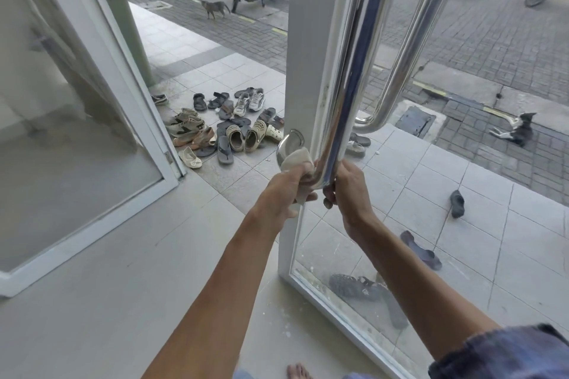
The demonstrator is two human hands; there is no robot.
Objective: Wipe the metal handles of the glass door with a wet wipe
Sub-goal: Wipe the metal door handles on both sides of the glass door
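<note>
Just below the frame's centre, the left hand [284, 191] is bunching a crumpled off-white wet wipe [298, 163] against the lower bend of the long polished metal tube handle [348, 71], likely to reach its curved underside. The right hand [346, 191] is curling round that same bend, seemingly steadying the white-framed glass door [303, 40]. A second handle [409, 49] is showing through the glass at upper right.

Crumpled beige wet wipe [298, 163] against lower bend of upright polished metal handle [348, 71]
</note>
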